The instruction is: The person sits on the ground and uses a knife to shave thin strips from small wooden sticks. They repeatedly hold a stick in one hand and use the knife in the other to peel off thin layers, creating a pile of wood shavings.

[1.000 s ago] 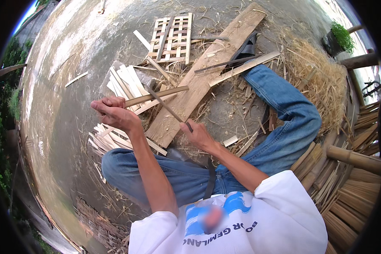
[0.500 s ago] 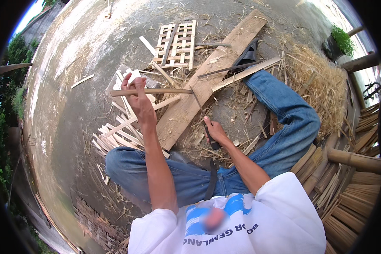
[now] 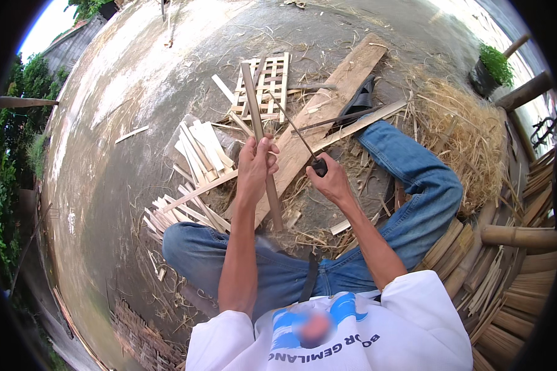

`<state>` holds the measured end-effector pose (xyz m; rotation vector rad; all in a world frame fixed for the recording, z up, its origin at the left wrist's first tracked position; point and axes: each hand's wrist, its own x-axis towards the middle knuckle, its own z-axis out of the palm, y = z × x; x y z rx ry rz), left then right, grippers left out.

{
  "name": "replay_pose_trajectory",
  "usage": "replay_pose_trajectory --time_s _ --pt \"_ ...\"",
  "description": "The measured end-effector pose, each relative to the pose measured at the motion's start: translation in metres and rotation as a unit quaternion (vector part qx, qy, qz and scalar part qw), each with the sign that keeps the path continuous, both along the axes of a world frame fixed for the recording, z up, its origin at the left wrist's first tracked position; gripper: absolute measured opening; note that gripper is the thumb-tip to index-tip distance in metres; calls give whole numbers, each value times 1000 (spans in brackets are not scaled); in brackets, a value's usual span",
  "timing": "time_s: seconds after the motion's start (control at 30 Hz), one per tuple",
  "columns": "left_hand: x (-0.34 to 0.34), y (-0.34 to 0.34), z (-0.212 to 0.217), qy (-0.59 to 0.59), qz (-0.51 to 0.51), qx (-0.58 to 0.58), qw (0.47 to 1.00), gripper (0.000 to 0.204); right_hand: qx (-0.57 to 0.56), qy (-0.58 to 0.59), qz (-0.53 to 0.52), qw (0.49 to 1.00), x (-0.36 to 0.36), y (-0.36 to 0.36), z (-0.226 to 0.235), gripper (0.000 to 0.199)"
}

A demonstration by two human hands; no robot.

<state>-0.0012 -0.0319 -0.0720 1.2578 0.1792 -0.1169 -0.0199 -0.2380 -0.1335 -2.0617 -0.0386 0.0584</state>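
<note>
My left hand (image 3: 257, 162) is closed round a long bamboo strip (image 3: 252, 102), which stands nearly lengthwise in front of me, its near end over the wooden plank (image 3: 291, 157). In my right hand (image 3: 332, 179) is a knife (image 3: 295, 128) with a dark handle and a long thin blade. The blade points up and to the left, its tip close to the strip but apart from it as far as I can tell. Beneath both hands the plank runs slantwise across the ground. Past the strip lies a woven bamboo lattice (image 3: 283, 93).
Pale split strips (image 3: 201, 148) lie on a block at the left, with more strips (image 3: 167, 210) by my left knee. A shavings heap (image 3: 476, 142) is beyond my right leg. Bamboo bundles (image 3: 507, 309) are stacked at the right. A dark sandal (image 3: 360, 96) is by the plank.
The bamboo strip has swung from crosswise to nearly lengthwise, and my left hand has moved right. The knife has come off the strip's end; my right hand has turned it up and leftward.
</note>
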Motion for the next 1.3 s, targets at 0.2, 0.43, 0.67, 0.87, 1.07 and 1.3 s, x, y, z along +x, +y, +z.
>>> replay_pose_trajectory --time_s 0.2,0.43,0.67,0.87,1.07,1.3 --pt "-23 -25 32 37 -41 159 986 24 -159 -81 74 981 18 -26 38 27" --pt "-45 -56 44 43 -185 131 973 23 -211 71 -96 970 110 -137 -2 35" --pt "-33 -45 17 49 -142 205 967 24 -257 -32 -16 966 47 -83 43 29" --pt "-26 -49 20 35 -54 58 996 26 80 200 -97 972 56 -82 -5 36" --pt "2 -13 -29 -48 186 -47 980 39 285 357 5 890 -49 25 24 52" --pt "8 27 24 -141 156 -11 977 52 239 263 -16 935 -34 32 -17 46"
